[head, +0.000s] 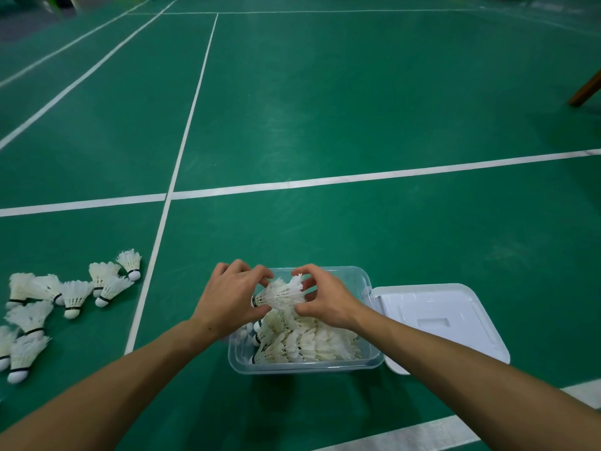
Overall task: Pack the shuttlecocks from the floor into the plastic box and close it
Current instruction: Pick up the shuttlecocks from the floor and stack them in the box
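Note:
A clear plastic box (367, 361) sits on the green court floor, holding several white feather shuttlecocks (309, 345) laid in rows. Over the box's far half, a white shuttlecock (281, 293) lies sideways, cork to the left. My left hand (227, 296) pinches its cork end. My right hand (325, 299) grips its feather end. The box's white lid (439, 323) lies flat on the floor, touching the box's right side. Several loose shuttlecocks (74, 296) lie scattered on the floor at the left.
White court lines (292, 183) cross the green floor ahead and run along the left of the box. A wooden leg (585, 89) stands at the far right edge.

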A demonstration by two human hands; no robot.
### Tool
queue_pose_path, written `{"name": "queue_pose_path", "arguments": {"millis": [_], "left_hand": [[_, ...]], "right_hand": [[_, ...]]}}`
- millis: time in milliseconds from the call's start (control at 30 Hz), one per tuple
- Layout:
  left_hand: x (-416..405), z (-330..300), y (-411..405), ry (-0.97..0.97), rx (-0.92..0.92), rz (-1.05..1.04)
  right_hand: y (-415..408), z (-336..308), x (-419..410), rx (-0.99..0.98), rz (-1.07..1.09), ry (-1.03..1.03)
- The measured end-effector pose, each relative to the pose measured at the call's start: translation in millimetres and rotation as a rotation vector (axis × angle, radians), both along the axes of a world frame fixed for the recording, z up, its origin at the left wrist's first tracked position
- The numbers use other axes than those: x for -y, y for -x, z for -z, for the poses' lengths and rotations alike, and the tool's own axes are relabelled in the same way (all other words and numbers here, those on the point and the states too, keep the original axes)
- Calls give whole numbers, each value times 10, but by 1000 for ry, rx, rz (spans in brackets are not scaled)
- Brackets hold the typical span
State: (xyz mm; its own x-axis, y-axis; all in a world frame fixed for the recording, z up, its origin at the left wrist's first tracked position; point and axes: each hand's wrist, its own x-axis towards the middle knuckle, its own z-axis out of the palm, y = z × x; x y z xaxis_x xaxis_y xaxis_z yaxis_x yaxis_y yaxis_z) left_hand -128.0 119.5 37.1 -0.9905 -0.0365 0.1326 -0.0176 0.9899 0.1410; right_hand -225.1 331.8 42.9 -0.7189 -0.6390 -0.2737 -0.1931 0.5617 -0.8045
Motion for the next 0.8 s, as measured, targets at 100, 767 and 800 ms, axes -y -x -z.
{"name": "queue_pose_path", "arguments": {"millis": [100,767,800], "left_hand": [[8,-3,-4,16,-6,4],[-87,95,46,138,54,-65],[-87,105,43,147,61,-70]], "right_hand": [[3,-12,-35,-52,-40,-35],[52,129,-2,-54,31,9],[44,156,20,-57,37,10]]}}
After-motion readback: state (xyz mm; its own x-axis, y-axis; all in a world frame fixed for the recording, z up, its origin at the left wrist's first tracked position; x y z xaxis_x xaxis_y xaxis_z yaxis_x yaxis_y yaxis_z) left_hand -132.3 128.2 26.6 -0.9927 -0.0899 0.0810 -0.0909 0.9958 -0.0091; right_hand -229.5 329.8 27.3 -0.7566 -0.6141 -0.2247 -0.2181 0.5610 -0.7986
